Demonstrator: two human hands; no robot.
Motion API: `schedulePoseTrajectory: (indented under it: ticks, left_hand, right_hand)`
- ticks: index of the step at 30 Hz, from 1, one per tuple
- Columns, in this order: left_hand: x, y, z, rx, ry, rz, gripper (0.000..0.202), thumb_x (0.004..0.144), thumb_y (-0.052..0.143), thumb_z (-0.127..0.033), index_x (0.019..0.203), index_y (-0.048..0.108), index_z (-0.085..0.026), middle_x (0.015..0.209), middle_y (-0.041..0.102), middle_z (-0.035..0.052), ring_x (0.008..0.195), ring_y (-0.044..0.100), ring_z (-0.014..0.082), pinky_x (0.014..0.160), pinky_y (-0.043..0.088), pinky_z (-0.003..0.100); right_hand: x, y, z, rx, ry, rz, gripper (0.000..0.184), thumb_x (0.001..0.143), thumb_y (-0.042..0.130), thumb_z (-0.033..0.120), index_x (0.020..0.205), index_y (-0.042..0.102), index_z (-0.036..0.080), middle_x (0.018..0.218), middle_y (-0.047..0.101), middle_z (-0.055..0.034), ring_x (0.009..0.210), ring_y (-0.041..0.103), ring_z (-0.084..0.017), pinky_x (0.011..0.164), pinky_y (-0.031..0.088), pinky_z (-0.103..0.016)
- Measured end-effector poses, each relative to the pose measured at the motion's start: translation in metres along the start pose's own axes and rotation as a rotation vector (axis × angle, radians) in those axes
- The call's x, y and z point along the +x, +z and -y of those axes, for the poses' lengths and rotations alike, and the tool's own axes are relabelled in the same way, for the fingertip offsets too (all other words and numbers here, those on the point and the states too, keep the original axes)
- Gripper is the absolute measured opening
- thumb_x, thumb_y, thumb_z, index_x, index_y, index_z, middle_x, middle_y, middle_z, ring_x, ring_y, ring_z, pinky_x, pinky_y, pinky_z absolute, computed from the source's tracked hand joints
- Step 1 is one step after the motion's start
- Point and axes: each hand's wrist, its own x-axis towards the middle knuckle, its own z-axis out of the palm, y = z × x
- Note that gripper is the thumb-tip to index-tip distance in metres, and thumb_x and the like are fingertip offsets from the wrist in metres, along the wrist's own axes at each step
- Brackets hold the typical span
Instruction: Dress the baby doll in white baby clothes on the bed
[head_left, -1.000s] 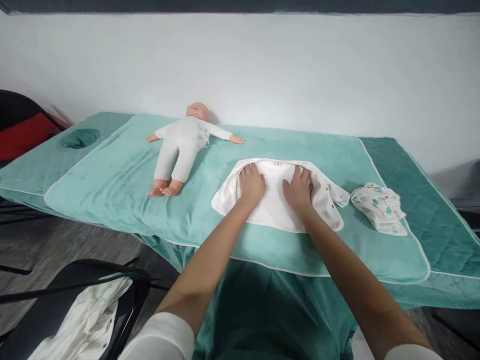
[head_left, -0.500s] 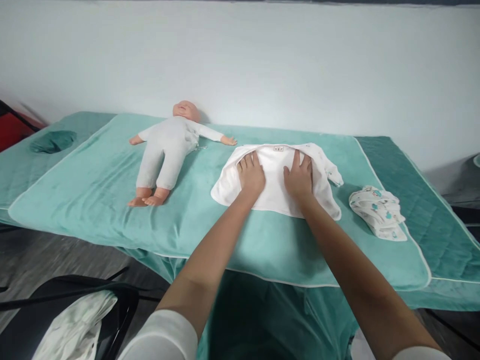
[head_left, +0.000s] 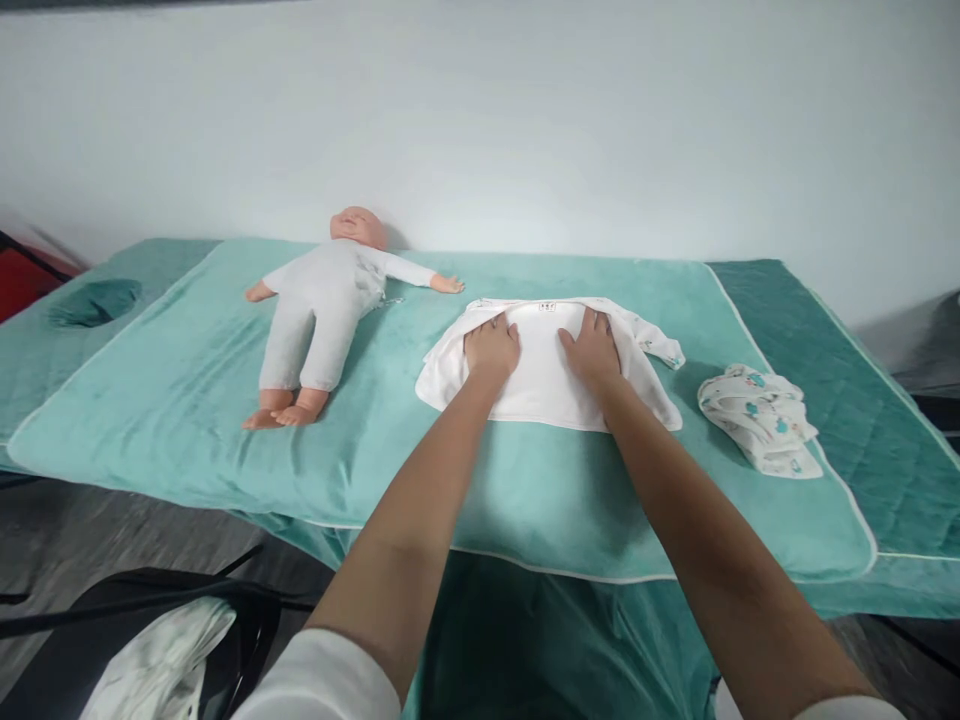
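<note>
a white garment [head_left: 538,380] is spread on the green mat [head_left: 360,450], its inner side touched by the left hand [head_left: 493,347] and the right hand [head_left: 594,355], both laid flat, palms down, partly covered by its upper folds. a doll [head_left: 326,300] is laid at left, a bundled cloth [head_left: 759,420] at right.

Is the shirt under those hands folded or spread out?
Spread out: the shirt lies open, its inside showing between the left hand and right hand.

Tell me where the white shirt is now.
In the head view, the shirt lies just right of centre on the green sheet, between the doll and the folded printed cloth, with left hand and right hand on it.
</note>
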Motion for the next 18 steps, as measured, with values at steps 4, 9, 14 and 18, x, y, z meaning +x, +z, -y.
schedulePoseTrajectory:
  ticks: [4,9,14,18]
  left_hand:
    - [0.002,0.000,0.000,0.017,-0.001,-0.001,0.054,0.104,0.030,-0.040,0.145,0.055,-0.016,0.137,0.067,0.0170,0.129,0.062,0.0328,0.112,0.045,0.048]
    - [0.000,-0.001,-0.006,0.021,-0.006,-0.028,0.049,0.104,0.031,-0.036,0.138,0.058,-0.013,0.130,0.069,0.0195,0.122,0.065,0.0332,0.105,0.049,0.047]
    - [-0.014,0.000,-0.014,0.048,0.131,-0.025,0.048,0.102,0.029,-0.020,0.134,0.061,-0.005,0.142,0.062,0.0228,0.136,0.056,0.0324,0.113,0.045,0.045]
    - [-0.026,0.003,-0.015,0.017,0.451,0.029,0.053,0.104,0.025,-0.023,0.147,0.053,-0.008,0.165,0.040,0.0141,0.156,0.033,0.0232,0.129,0.026,0.041]
  right_hand:
    - [0.005,0.004,-0.001,-0.014,0.003,0.048,0.068,0.100,0.038,0.042,0.154,0.034,0.000,0.157,0.041,-0.0303,0.144,0.042,-0.040,0.117,0.034,-0.052]
    - [0.003,0.004,0.003,-0.074,0.012,0.058,0.068,0.102,0.034,0.039,0.155,0.032,-0.004,0.159,0.036,-0.0323,0.145,0.041,-0.040,0.118,0.034,-0.051]
    - [-0.006,-0.001,0.015,-0.134,-0.003,0.062,0.065,0.104,0.025,0.030,0.156,0.031,-0.007,0.157,0.040,-0.0342,0.145,0.045,-0.040,0.116,0.038,-0.051]
    - [-0.018,0.000,0.023,-0.143,-0.093,0.079,0.060,0.099,0.027,0.015,0.155,0.037,-0.004,0.161,0.039,-0.0303,0.151,0.039,-0.035,0.121,0.034,-0.049]
